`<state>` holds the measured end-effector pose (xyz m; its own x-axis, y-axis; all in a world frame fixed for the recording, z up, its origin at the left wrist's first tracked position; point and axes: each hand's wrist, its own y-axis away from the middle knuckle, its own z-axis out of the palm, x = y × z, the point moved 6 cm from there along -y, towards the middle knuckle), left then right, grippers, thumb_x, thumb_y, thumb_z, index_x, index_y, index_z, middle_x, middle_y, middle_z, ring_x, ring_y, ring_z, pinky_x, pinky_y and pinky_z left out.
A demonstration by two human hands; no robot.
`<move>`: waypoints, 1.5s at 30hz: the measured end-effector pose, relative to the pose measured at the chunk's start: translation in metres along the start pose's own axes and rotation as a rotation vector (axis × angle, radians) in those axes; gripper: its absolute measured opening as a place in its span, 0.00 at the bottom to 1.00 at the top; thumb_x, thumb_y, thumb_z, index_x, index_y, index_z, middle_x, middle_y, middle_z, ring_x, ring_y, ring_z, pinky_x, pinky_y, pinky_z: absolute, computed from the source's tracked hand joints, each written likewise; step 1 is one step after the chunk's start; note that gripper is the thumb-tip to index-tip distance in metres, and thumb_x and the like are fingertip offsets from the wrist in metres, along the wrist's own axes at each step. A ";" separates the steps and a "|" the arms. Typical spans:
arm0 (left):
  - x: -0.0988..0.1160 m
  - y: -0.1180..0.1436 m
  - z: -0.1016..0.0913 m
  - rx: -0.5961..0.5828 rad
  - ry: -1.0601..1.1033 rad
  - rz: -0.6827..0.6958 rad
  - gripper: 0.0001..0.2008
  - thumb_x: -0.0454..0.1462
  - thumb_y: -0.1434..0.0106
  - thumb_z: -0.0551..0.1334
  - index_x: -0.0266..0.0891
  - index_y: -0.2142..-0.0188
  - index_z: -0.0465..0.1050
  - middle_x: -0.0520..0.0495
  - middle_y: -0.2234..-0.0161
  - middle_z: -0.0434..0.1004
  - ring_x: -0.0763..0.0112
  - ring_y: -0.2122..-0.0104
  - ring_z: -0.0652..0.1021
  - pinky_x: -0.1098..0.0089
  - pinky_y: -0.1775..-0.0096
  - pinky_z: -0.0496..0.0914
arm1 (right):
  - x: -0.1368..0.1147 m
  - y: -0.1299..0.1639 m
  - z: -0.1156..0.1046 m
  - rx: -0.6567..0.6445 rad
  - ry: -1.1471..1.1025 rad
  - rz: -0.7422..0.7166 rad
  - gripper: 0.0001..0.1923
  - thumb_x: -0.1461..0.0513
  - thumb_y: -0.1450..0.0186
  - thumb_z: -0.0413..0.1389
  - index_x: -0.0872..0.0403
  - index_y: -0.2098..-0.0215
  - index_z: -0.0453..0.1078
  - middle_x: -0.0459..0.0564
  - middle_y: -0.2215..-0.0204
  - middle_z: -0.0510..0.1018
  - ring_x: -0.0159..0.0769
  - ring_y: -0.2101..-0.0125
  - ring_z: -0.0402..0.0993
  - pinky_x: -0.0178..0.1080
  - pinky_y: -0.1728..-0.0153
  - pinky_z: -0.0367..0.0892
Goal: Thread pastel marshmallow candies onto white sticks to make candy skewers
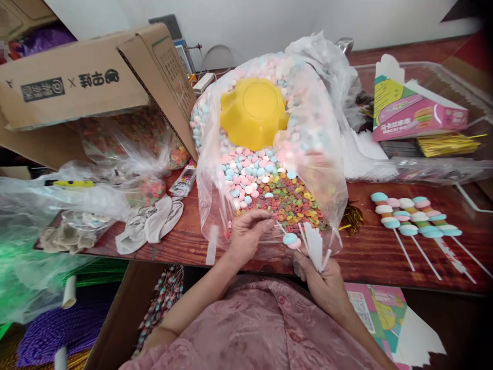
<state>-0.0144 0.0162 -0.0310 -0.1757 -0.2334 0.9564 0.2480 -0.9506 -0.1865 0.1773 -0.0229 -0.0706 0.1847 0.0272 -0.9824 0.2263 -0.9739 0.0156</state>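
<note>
A candy stick point(289, 239) with pale blue and pink pieces at its tip sits low in the centre of the frame, at the mouth of the open candy bag point(269, 169). The right hand point(321, 280) grips a bundle of white sticks point(314, 246); the left hand point(246, 234) pinches at the candy stick's end. Threading probably goes best with the stick held steady and pieces pushed straight on. Finished skewers point(412, 216) lie on the surface point(370, 252) at right.

Cardboard box point(77, 77), tipped, far left. Grey cloth point(152, 226) on table point(377, 252) edge. Finished candy sticks point(416, 218) in a row, right. Pink carton point(416, 110) in clear tray point(462, 87). Gold twist ties point(447, 145) beside it. Purple cord point(57, 329) below, left.
</note>
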 end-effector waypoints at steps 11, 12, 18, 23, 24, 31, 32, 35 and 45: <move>-0.016 0.003 0.009 -0.008 0.394 -0.464 0.15 0.41 0.59 0.80 0.40 0.72 0.82 0.50 0.72 0.83 0.74 0.73 0.80 0.73 0.69 0.76 | 0.019 0.003 0.000 -0.094 0.023 0.003 0.21 0.52 0.29 0.53 0.54 0.76 0.66 0.40 0.83 0.58 0.28 0.81 0.53 0.33 0.79 0.54; -0.015 0.004 0.008 -0.020 0.367 -0.441 0.15 0.41 0.59 0.80 0.40 0.72 0.82 0.50 0.71 0.83 0.74 0.73 0.80 0.73 0.68 0.75 | 0.019 0.004 -0.001 -0.087 0.053 0.000 0.22 0.51 0.29 0.53 0.54 0.77 0.65 0.40 0.83 0.57 0.28 0.80 0.53 0.33 0.79 0.54; 0.002 0.006 -0.001 -0.039 0.031 -0.064 0.09 0.41 0.51 0.77 0.42 0.71 0.83 0.48 0.69 0.84 0.68 0.66 0.82 0.67 0.59 0.77 | 0.010 0.009 -0.009 -0.012 0.212 -0.018 0.18 0.52 0.29 0.53 0.55 0.70 0.73 0.41 0.82 0.61 0.29 0.81 0.55 0.33 0.79 0.57; -0.008 0.010 -0.006 0.033 0.108 -0.144 0.12 0.44 0.51 0.77 0.41 0.69 0.83 0.49 0.70 0.83 0.71 0.71 0.80 0.69 0.65 0.76 | -0.009 0.011 -0.007 -0.032 0.320 -0.152 0.16 0.55 0.28 0.51 0.54 0.56 0.78 0.42 0.80 0.68 0.31 0.80 0.61 0.33 0.77 0.60; -0.013 0.010 -0.006 0.045 0.173 -0.213 0.13 0.44 0.51 0.77 0.40 0.69 0.83 0.50 0.72 0.82 0.73 0.73 0.78 0.70 0.68 0.75 | -0.010 0.012 -0.007 -0.037 0.324 -0.163 0.16 0.56 0.28 0.51 0.54 0.55 0.78 0.42 0.79 0.69 0.31 0.80 0.61 0.33 0.77 0.61; -0.015 0.010 -0.008 0.006 0.260 -0.295 0.12 0.41 0.55 0.79 0.40 0.72 0.83 0.51 0.71 0.82 0.75 0.71 0.78 0.73 0.65 0.74 | -0.012 0.008 -0.001 -0.102 0.304 -0.147 0.19 0.55 0.27 0.50 0.54 0.73 0.70 0.42 0.80 0.64 0.29 0.80 0.58 0.32 0.77 0.58; -0.015 0.010 -0.008 -0.020 0.266 -0.302 0.12 0.41 0.55 0.79 0.41 0.71 0.83 0.51 0.70 0.82 0.74 0.70 0.79 0.72 0.64 0.74 | -0.013 0.008 0.000 -0.116 0.305 -0.149 0.19 0.55 0.27 0.50 0.54 0.74 0.68 0.42 0.80 0.63 0.29 0.80 0.57 0.32 0.77 0.57; -0.014 0.012 -0.010 -0.087 0.222 -0.291 0.11 0.41 0.53 0.78 0.41 0.70 0.83 0.50 0.68 0.83 0.72 0.68 0.80 0.71 0.63 0.75 | -0.015 0.007 0.002 -0.140 0.303 -0.149 0.18 0.55 0.27 0.49 0.53 0.73 0.68 0.42 0.80 0.62 0.29 0.79 0.56 0.32 0.78 0.56; 0.016 0.020 -0.020 -0.030 -0.011 0.154 0.06 0.34 0.44 0.74 0.45 0.66 0.84 0.49 0.66 0.84 0.72 0.63 0.82 0.71 0.57 0.76 | -0.020 0.004 0.013 -0.082 0.199 -0.174 0.22 0.56 0.28 0.52 0.52 0.80 0.62 0.40 0.84 0.60 0.29 0.83 0.56 0.33 0.78 0.57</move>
<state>-0.0309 -0.0107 -0.0242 -0.1271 -0.3750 0.9183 0.2431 -0.9093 -0.3377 0.1622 -0.0298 -0.0536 0.3183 0.2439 -0.9161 0.3466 -0.9294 -0.1270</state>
